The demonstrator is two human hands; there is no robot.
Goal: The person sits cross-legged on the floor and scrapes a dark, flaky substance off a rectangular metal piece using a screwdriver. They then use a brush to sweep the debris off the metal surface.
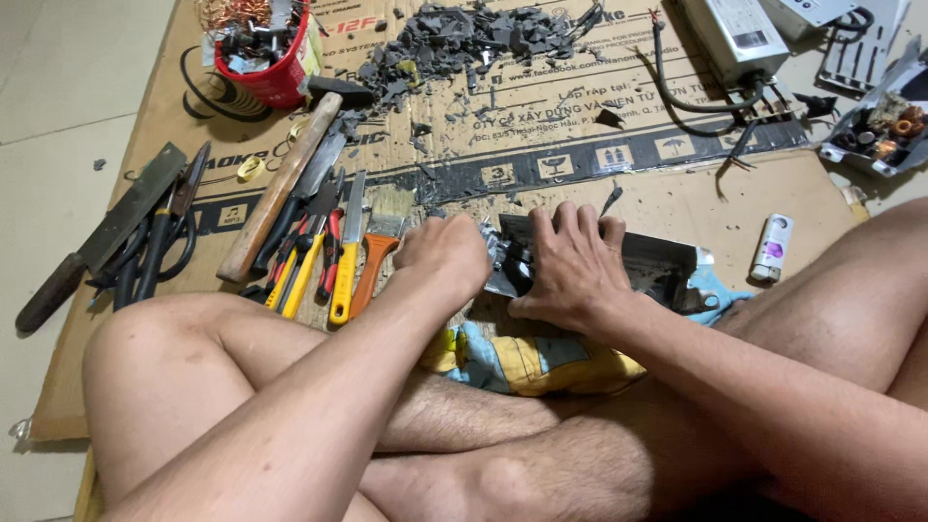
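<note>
— What covers the pale tiled floor [58, 68]?
— A flattened brown cardboard sheet [677, 193], strewn with grey plastic shards [464, 39].
— And the hands?
— The left hand [447, 253] is fisted and the right hand [572, 263] is spread flat, both on the dark metal casing [657, 266] in front of the crossed legs.

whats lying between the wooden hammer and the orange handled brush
In the head view, a row of hand tools lies between the hammer and the brush: pliers with red-and-yellow grips and a yellow-handled knife.

Two hands: left hand [447, 253], right hand [572, 263], both on one dark metal casing [650, 263]. One hammer [280, 187], one paintbrush [379, 242], one red tub [274, 60], one lighter [773, 247], one heap of grey scraps [464, 39], two silver metal boxes [735, 34].
</note>
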